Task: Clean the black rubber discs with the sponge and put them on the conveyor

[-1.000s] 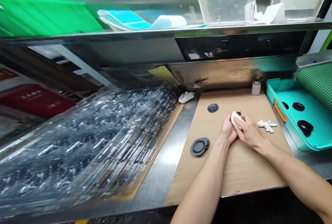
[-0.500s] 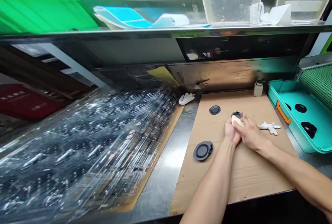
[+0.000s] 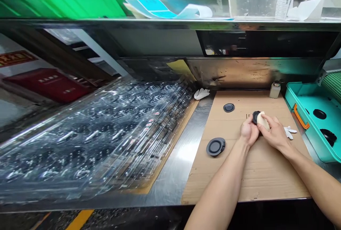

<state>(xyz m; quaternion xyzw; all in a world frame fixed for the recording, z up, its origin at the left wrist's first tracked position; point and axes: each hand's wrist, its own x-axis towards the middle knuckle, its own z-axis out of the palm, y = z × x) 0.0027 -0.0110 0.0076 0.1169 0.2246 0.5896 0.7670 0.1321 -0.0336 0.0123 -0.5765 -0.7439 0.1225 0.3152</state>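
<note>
1. Table (image 3: 174, 155): carries everything below.
2. Stack of clear plastic trays (image 3: 87, 144): on the table's left.
3. Cardboard sheet (image 3: 271, 176): under the hands.
4. Teal bin (image 3: 314, 139): right of the cardboard, with dark discs inside.
5. Left hand (image 3: 249, 132): thumb and fingers closed around the held disc, partly hidden.
6. Right hand (image 3: 274, 130): fingers clamped on the pad.
7. Larger disc (image 3: 215, 146) and smaller disc (image 3: 228, 107): flat on the cardboard; I judge one piece is midway through handling, but cannot tell which others are finished.
8. Held disc (image 3: 255, 117): above the cardboard, tilted; round, no clear long axis.
9. Pale pad (image 3: 262, 120): against that disc, long axis sloping from far left to near right.
</note>
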